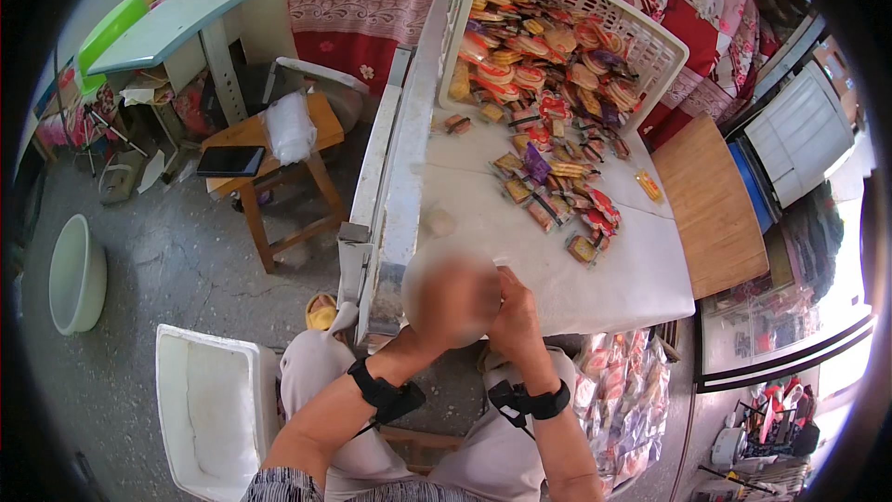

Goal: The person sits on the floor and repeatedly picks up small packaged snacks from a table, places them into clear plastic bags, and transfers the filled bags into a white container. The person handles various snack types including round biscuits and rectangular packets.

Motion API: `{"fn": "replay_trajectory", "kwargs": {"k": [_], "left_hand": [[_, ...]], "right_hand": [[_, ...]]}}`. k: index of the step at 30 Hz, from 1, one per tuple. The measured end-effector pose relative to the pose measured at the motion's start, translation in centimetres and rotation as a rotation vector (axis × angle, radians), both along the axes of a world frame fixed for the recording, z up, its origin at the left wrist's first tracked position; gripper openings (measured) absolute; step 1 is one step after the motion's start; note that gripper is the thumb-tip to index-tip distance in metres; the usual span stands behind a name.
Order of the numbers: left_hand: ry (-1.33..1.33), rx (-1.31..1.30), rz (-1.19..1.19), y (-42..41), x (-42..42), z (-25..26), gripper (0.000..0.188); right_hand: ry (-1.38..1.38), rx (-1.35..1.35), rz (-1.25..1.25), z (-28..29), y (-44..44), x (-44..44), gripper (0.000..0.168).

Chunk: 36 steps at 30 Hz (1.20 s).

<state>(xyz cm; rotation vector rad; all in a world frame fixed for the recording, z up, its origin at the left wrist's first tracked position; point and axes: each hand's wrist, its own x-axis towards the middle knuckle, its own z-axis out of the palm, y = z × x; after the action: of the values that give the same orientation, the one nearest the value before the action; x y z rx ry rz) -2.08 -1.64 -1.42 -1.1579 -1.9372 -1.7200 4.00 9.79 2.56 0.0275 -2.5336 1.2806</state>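
Both of my hands are together at the near edge of a white-covered table. A round blur covers most of my left hand, so what it holds is hidden. My right hand is beside it with bent fingers at the blur's edge; whether it grips something cannot be told. Beyond them lies a loose pile of small wrapped snacks, among them a purple packet. A white plastic basket stands tilted at the far side, full of similar packets that reach out onto the table.
A white foam box is on the floor at left, a pale green basin farther off. A wooden stool holds a dark tablet or phone and a clear plastic bundle. Bagged packets are right of my legs.
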Motion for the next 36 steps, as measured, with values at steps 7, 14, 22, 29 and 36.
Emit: {"fn": "replay_trajectory", "kwargs": {"k": [7, 14, 22, 29, 36], "left_hand": [[0.049, -0.030, 0.168, -0.7, 0.5, 2.8, 0.009], [0.042, -0.041, 0.165, -0.8, 0.4, 2.4, 0.009], [-0.042, -0.101, 0.241, -0.1, 0.4, 0.9, 0.010], [-0.036, -0.102, 0.233, -0.4, 0.7, 1.4, 0.011], [-0.050, -0.110, 0.253, -0.8, 0.5, 1.2, 0.011]], "right_hand": [[-0.370, -1.270, 0.095, 1.8, 1.2, 0.7, 0.035], [-0.256, -0.676, -0.089, 0.7, 0.5, 0.0, 0.029], [0.107, 0.156, -0.056, -1.8, 0.5, -1.2, 0.016], [-0.279, -0.253, -0.198, -1.5, 0.0, -2.1, 0.012], [-0.483, -1.691, 0.190, -2.1, 1.5, -2.4, 0.058]]}}
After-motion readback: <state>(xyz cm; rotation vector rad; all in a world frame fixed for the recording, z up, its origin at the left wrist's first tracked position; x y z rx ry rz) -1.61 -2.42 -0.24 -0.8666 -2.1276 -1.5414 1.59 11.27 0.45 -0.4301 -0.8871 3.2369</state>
